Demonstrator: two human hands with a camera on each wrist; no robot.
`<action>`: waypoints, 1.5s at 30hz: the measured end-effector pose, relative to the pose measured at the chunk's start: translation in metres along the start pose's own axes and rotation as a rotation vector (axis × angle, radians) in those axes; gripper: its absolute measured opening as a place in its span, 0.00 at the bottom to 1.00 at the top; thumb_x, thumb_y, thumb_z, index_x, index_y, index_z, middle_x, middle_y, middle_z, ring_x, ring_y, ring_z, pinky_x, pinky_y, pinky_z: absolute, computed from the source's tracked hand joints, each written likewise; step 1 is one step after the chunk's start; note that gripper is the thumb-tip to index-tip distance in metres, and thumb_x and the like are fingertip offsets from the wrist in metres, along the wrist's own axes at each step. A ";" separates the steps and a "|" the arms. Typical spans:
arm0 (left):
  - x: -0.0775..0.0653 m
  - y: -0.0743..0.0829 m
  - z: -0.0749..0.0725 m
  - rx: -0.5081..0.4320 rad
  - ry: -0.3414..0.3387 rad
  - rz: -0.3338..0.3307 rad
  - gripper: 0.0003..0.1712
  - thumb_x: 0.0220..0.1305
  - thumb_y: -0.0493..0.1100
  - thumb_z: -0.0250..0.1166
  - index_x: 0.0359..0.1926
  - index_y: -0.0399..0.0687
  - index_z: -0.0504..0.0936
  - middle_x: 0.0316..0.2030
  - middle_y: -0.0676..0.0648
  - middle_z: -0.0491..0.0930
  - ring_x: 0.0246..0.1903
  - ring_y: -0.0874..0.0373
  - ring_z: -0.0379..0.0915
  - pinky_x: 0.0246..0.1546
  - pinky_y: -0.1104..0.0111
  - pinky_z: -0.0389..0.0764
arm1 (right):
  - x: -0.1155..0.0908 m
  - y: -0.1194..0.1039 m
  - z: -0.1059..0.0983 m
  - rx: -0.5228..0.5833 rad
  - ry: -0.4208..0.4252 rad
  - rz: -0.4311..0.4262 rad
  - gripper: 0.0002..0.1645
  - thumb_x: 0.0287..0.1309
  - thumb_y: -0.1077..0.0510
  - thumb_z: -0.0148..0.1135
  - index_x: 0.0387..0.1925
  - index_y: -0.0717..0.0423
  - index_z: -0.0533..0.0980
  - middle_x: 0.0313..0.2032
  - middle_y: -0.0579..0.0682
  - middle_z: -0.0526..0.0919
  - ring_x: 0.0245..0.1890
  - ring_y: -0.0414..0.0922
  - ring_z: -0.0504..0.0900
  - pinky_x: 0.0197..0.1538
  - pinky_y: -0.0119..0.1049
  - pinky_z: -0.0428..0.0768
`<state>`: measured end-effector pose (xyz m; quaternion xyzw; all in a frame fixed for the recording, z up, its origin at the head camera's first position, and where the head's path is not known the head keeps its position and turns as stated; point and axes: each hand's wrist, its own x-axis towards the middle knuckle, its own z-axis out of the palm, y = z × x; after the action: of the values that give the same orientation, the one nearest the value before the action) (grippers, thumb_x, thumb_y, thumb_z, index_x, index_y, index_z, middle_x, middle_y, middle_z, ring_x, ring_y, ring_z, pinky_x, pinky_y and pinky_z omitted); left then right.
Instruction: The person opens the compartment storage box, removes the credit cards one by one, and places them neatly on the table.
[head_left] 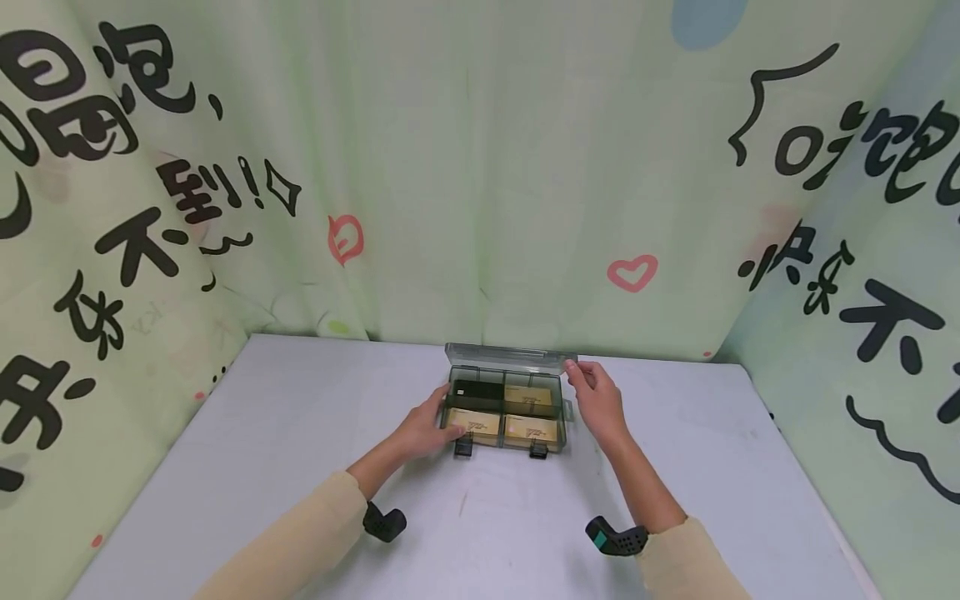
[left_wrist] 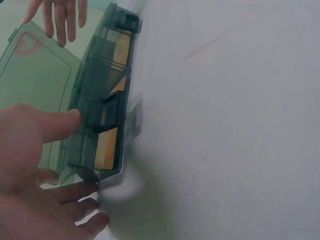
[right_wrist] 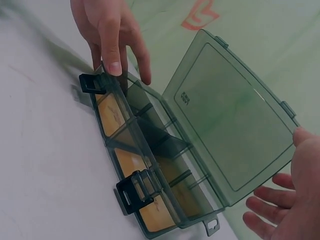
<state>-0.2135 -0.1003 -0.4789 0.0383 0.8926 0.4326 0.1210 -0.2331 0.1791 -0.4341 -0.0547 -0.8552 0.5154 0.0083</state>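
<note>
A see-through grey-green plastic compartment box (head_left: 564, 427) stands on the table with its lid (right_wrist: 235, 120) raised at the back. Dividers split it into compartments. Flat yellowish pieces (head_left: 531, 428) lie in both front compartments and the back right one; a black flat piece (head_left: 478, 392) is in the back left. My left hand (head_left: 426, 429) grips the box's left end, thumb at the front edge and fingers along the side. The lid's right corner is pinched by my right hand (head_left: 597, 402), thumb on its edge. Two dark latches (head_left: 538, 450) hang open along the front.
The white table (head_left: 315, 417) reaches toward me and to both sides of the box. A printed pale green curtain (head_left: 480, 183) stands behind it and along both sides. Each wrist wears a black strap-on device (head_left: 617, 537).
</note>
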 end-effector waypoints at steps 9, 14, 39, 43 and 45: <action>-0.001 0.001 -0.001 -0.003 0.006 0.005 0.46 0.63 0.48 0.66 0.75 0.48 0.52 0.69 0.35 0.63 0.68 0.36 0.57 0.65 0.43 0.61 | 0.002 0.003 0.000 -0.007 -0.009 -0.011 0.41 0.69 0.33 0.40 0.70 0.56 0.62 0.65 0.58 0.73 0.65 0.54 0.71 0.64 0.49 0.71; -0.002 0.000 0.001 -0.011 -0.006 0.000 0.46 0.63 0.48 0.66 0.75 0.49 0.52 0.69 0.35 0.63 0.68 0.36 0.58 0.65 0.43 0.61 | 0.001 0.004 0.000 -0.034 -0.026 0.004 0.43 0.69 0.31 0.37 0.72 0.55 0.59 0.66 0.59 0.71 0.66 0.56 0.70 0.65 0.49 0.70; -0.001 0.002 0.001 -0.010 0.003 -0.016 0.46 0.63 0.48 0.66 0.75 0.50 0.51 0.69 0.35 0.63 0.69 0.37 0.58 0.65 0.43 0.62 | 0.003 0.004 0.002 -0.038 -0.098 -0.047 0.37 0.73 0.42 0.42 0.76 0.51 0.50 0.72 0.55 0.60 0.67 0.56 0.68 0.63 0.49 0.72; -0.001 0.002 0.000 -0.019 0.002 -0.015 0.46 0.63 0.48 0.66 0.75 0.50 0.51 0.69 0.35 0.63 0.69 0.37 0.57 0.65 0.43 0.61 | 0.002 0.003 0.002 -0.034 -0.098 -0.047 0.37 0.73 0.42 0.43 0.75 0.51 0.50 0.72 0.55 0.60 0.67 0.56 0.68 0.63 0.50 0.72; -0.001 0.002 0.000 -0.016 0.001 -0.020 0.46 0.63 0.48 0.66 0.75 0.51 0.51 0.70 0.35 0.62 0.69 0.37 0.57 0.66 0.44 0.60 | 0.003 0.003 0.001 -0.029 -0.103 -0.044 0.37 0.73 0.42 0.43 0.76 0.51 0.50 0.72 0.54 0.60 0.68 0.56 0.67 0.63 0.50 0.72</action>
<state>-0.2130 -0.0996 -0.4774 0.0281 0.8894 0.4387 0.1253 -0.2354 0.1796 -0.4378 -0.0094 -0.8628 0.5048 -0.0252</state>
